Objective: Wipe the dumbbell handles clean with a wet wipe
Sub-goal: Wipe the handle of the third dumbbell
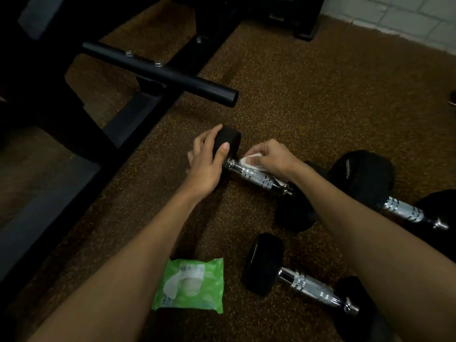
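Bare forearms fill the foreground. Left hand cups the black end weight of the far dumbbell, fingers curled around it. Right hand presses a white wet wipe onto that dumbbell's chrome handle, fingers pinched on the wipe. Two more dumbbells lie near the right arm; a green wipes pack sits between the forearms. A black frame bar stands beyond on speckled flooring.
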### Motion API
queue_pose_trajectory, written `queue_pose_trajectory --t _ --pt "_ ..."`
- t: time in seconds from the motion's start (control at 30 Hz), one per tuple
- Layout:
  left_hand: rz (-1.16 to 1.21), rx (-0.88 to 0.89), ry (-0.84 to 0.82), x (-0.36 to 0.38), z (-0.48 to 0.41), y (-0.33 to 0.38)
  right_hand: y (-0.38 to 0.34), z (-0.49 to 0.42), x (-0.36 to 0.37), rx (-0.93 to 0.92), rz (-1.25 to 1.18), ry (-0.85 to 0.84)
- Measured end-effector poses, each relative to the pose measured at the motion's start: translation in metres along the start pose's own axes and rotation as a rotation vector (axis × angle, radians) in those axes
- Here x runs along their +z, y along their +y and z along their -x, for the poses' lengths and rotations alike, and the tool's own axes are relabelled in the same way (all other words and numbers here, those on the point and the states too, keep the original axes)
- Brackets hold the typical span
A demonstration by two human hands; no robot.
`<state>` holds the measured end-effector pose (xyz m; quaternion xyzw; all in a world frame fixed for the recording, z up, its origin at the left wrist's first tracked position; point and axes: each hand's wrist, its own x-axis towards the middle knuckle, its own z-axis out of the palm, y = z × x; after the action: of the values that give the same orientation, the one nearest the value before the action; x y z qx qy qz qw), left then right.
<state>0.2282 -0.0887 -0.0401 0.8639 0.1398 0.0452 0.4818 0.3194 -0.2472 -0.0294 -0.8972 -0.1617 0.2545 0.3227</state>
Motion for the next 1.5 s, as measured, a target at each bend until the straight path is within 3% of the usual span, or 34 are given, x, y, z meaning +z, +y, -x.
queue_pose_trajectory --t 0.23,0.5,0.77,0.87,1.07,1.2,1.3,1.4,1.5 --pt "-0.012 0.012 -0.007 0.0 0.0 -0.001 -0.024 -0.013 0.017 0.056 0.103 0.063" --pt "-0.014 0.03 -0.005 0.0 0.002 -0.006 -0.011 0.013 0.019 -0.295 0.371 0.054" --pt "0.0 0.032 -0.005 -0.001 0.003 -0.004 -0.023 0.0 0.025 -0.156 0.248 0.108" --pt "0.004 0.022 -0.013 -0.001 0.003 -0.003 -0.02 0.006 0.033 -0.267 0.334 0.16" --pt "0.003 0.012 -0.018 -0.003 0.004 -0.001 -0.002 0.028 0.022 -0.461 0.454 0.085" --pt "0.009 -0.001 -0.017 -0.003 0.004 0.001 -0.015 0.014 0.025 -0.212 0.269 0.146" --pt "0.008 0.004 -0.016 -0.003 0.004 0.001 -0.032 0.009 0.037 -0.098 0.309 0.192" --pt "0.01 0.017 -0.014 -0.003 0.004 0.0 -0.034 0.024 0.045 -0.249 0.507 0.223" --pt "0.012 0.02 -0.012 -0.002 0.004 -0.002 -0.019 0.04 0.04 -0.492 0.713 0.103"
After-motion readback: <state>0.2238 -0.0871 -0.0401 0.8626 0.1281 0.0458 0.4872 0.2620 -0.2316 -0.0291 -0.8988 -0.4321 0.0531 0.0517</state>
